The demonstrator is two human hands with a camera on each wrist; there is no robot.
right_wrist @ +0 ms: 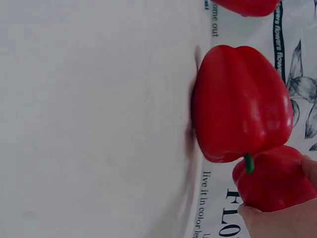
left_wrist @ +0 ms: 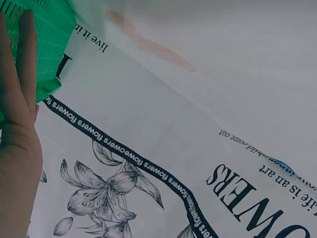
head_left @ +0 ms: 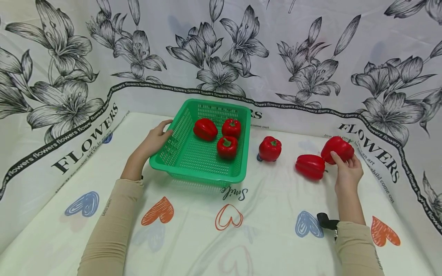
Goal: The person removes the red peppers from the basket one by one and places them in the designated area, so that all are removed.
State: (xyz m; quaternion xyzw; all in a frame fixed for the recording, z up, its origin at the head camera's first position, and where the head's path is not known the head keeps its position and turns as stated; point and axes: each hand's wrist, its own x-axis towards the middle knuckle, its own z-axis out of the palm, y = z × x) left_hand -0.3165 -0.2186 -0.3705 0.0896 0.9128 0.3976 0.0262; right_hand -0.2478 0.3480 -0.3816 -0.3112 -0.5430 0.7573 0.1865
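Note:
My left hand [head_left: 156, 141] rests against the left side of a green plastic basket [head_left: 198, 175]. In the left wrist view its fingers lie straight along the basket wall [left_wrist: 49, 54]. Inside the basket sit a red bell pepper [head_left: 205, 129] on its side and two others, one pepper [head_left: 231, 128] behind another pepper [head_left: 227, 147]. At the right, my right hand [head_left: 348, 174] grips a red bell pepper [head_left: 337, 149] between thumb and fingers. Close beside it lies another bell pepper [head_left: 310, 167], its green stem [right_wrist: 248, 162] pointing toward the held one.
One more red bell pepper [head_left: 270, 148] stands on the white tablecloth [head_left: 269, 214], between the basket and the right-hand peppers. Heart prints mark the cloth. A flower-patterned sheet [head_left: 221, 46] rises behind and at both sides.

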